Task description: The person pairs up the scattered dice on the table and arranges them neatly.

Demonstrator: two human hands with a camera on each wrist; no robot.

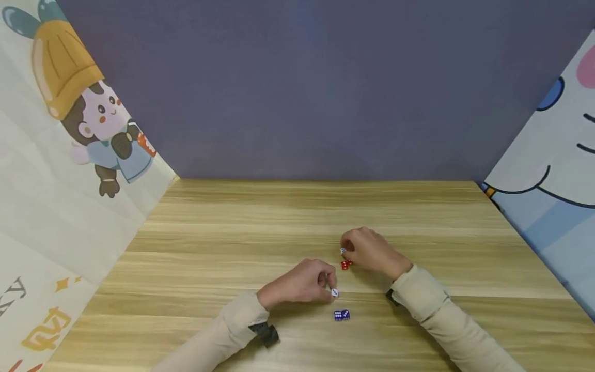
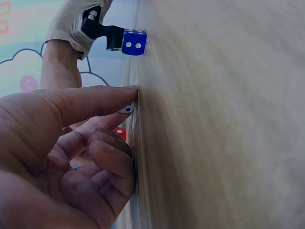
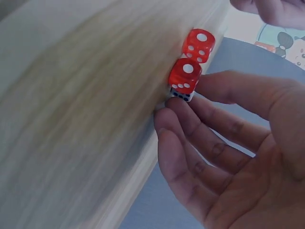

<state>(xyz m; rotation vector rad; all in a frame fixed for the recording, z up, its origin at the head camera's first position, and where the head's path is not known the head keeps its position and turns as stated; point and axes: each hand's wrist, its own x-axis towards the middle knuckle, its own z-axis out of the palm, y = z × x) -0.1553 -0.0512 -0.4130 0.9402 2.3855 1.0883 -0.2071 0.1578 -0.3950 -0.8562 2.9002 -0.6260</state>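
Note:
My left hand (image 1: 304, 281) pinches a white die (image 1: 334, 293) between thumb and index finger, low over the tabletop. In the left wrist view that white die (image 2: 127, 109) is mostly hidden by the thumb. Farther back, my right hand (image 1: 372, 250) holds a second white die (image 1: 343, 251) at its fingertips. Right by that hand sit two red dice (image 1: 344, 265), side by side. From the right wrist, the nearer red die (image 3: 185, 76) covers much of the white die (image 3: 182, 95). Two blue dice (image 1: 341, 315) lie together in front of the left hand.
The wood-grain table (image 1: 209, 232) ends at a dark grey-blue panel (image 1: 297, 93) at the back. Cartoon-printed sheets (image 1: 135, 206) stand along the left and right sides. Each wrist wears a black camera mount (image 1: 265, 333) over a cream sleeve.

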